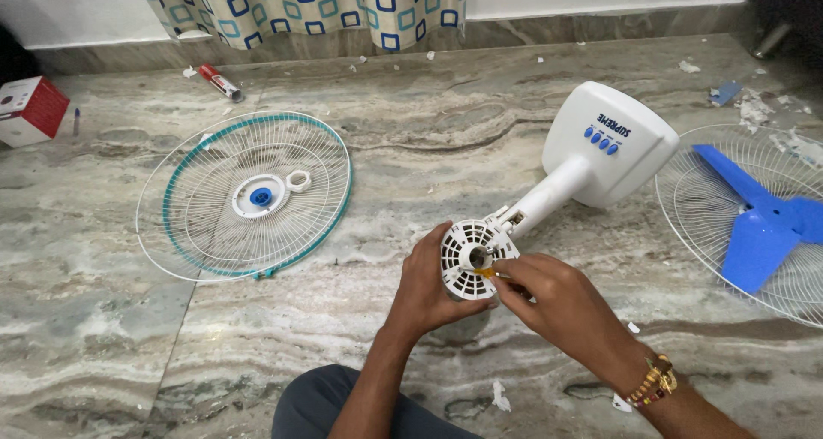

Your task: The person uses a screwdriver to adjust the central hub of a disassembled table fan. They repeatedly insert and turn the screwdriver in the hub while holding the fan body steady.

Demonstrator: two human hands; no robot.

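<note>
On the marble floor, the left hand clasps the white fan motor housing steady while the right hand, just beside it, pinches a yellow-tipped screwdriver into its face

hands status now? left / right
Left hand: closed around the white fan motor housing, steadying it.
Right hand: closed on a small yellow-handled tool, its tip at the housing.

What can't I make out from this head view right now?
- Tool tip: the right hand covers all but a yellow sliver at the motor housing.
- Housing's left side: wrapped by the left hand.
- Blue blade and its guard: cut by the right edge.
- Red-white box: cut by the left edge.
</note>
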